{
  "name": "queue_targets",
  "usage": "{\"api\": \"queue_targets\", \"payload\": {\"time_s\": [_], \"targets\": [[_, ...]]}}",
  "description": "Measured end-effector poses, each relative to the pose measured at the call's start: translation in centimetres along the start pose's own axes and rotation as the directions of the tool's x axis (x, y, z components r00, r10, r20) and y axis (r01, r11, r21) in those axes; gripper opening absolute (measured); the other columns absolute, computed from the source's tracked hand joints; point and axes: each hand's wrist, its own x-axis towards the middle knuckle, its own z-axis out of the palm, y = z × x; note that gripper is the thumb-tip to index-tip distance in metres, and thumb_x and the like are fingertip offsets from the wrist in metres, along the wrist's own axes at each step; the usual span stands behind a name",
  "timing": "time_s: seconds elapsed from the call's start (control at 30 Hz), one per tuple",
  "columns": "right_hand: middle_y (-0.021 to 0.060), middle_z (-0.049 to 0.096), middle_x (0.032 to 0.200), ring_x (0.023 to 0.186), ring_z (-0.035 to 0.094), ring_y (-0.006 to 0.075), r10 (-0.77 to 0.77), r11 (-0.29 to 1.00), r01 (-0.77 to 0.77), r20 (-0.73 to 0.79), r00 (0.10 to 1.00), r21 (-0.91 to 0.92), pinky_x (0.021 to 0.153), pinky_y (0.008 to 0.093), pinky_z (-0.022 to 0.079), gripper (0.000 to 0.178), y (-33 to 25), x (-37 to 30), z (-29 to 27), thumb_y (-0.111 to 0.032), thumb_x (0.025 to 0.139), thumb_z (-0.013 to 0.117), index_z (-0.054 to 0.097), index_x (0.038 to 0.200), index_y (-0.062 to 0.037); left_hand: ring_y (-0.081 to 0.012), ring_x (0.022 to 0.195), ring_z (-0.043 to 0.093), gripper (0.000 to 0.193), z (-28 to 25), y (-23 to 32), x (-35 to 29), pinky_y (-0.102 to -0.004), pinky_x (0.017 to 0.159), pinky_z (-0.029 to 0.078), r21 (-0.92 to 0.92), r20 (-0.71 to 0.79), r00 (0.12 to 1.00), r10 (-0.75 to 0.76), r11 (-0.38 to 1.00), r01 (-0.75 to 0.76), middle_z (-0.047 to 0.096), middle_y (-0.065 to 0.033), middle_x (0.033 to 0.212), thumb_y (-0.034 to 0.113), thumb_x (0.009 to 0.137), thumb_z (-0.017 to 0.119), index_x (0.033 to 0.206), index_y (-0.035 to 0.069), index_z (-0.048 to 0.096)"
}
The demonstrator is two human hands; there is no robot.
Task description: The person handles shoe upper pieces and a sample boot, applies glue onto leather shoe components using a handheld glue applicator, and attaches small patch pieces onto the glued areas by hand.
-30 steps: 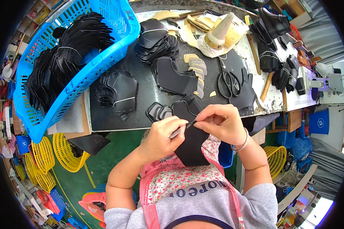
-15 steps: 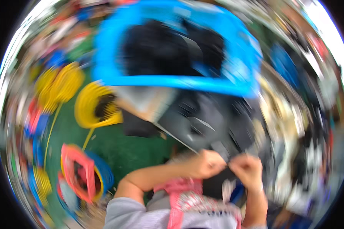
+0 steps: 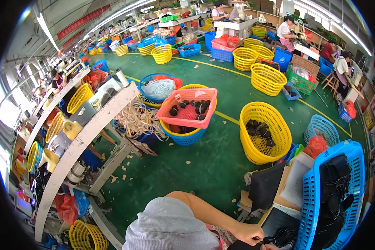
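At the lower edge, right of the middle, my left hand (image 3: 248, 233) is closed, its fingertips pinched together over a piece of black material (image 3: 242, 246). What exactly sits between the fingertips is too small to make out. Close beside it, only a sliver of my right hand (image 3: 269, 247) shows; the picture's edge cuts off the rest. A stack of thin black strips or pieces (image 3: 284, 236) lies just right of both hands. Farther right, a blue plastic basket (image 3: 307, 204) stands tilted, holding more black pieces (image 3: 334, 187).
A yellow basket (image 3: 248, 143) with dark rolled pieces stands ahead on the green floor. A pink basket (image 3: 175, 98) rests on stacked round baskets. A long pale bench edge (image 3: 87, 133) curves along the left. Several people work at machines in the back.
The view has swung up and left, so the blue basket and my hands now appear at the lower right. The hands remain close together, and the blur is gone.
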Motion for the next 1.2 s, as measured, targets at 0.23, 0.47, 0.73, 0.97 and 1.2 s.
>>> {"api": "queue_targets", "payload": {"time_s": [0.23,0.47,0.73,0.97,1.2], "targets": [[0.0076,0.068,0.080,0.069,0.060,0.0121,-0.101,0.992,0.098,0.036,0.994,0.074,0.065,0.0259,0.051,0.014,1.5,-0.1,0.2,-0.006,0.084,0.074,0.070,0.095,0.0009,-0.0352,0.061,0.054,0.022,0.1,-1.6,1.0,-0.0418,0.057,0.040,0.074,0.091,0.984,0.156,0.984,-0.163,0.053,-0.0171,0.062,0.008,0.080,0.062,0.064,-0.004,0.053],[0.0075,0.069,0.080,0.067,0.061,0.0123,-0.064,0.994,0.077,0.146,0.987,-0.081,0.062,0.0262,0.051,0.012,1.0,-0.1,0.2,-0.005,0.085,0.071,0.070,0.096,0.0008,-0.0359,0.067,0.056,0.015,-0.8,0.1,0.0,-0.0429,0.060,0.042,0.035,0.085,0.989,0.118,0.992,-0.122,0.053,-0.0178,0.065,0.006,0.082,0.060,0.071,-0.002,0.055],[0.0075,0.069,0.080,0.066,0.061,0.0107,-0.098,0.995,0.102,0.213,0.972,-0.006,0.061,0.0241,0.050,0.014,1.4,0.2,-0.2,-0.004,0.085,0.071,0.068,0.098,0.0023,-0.0350,0.067,0.056,0.014,0.1,0.6,0.0,-0.0413,0.060,0.042,0.031,0.013,0.992,0.127,0.991,-0.127,0.054,-0.0166,0.066,0.003,0.082,0.060,0.071,-0.003,0.053],[0.0042,0.066,0.075,0.062,0.056,0.0077,-0.113,0.994,0.113,0.116,0.987,0.003,0.056,0.0219,0.045,0.016,1.6,-0.6,0.3,-0.007,0.085,0.072,0.069,0.100,-0.0007,-0.0289,0.064,0.060,0.010,0.5,0.0,-0.3,-0.0356,0.058,0.045,-0.065,-0.070,0.997,-0.041,0.997,0.037,0.061,-0.0159,0.071,0.006,0.081,0.063,0.080,-0.004,0.063],[0.0016,0.065,0.074,0.059,0.052,0.0063,-0.100,0.992,0.106,0.092,0.991,-0.064,0.055,0.0209,0.043,0.016,1.1,-0.5,0.6,-0.010,0.086,0.073,0.071,0.099,-0.0014,-0.0182,0.055,0.061,0.011,0.5,-1.0,-0.6,-0.0299,0.052,0.045,-0.102,-0.007,0.996,-0.091,0.991,0.090,0.063,-0.0119,0.064,0.005,0.078,0.063,0.077,-0.006,0.064]]}}
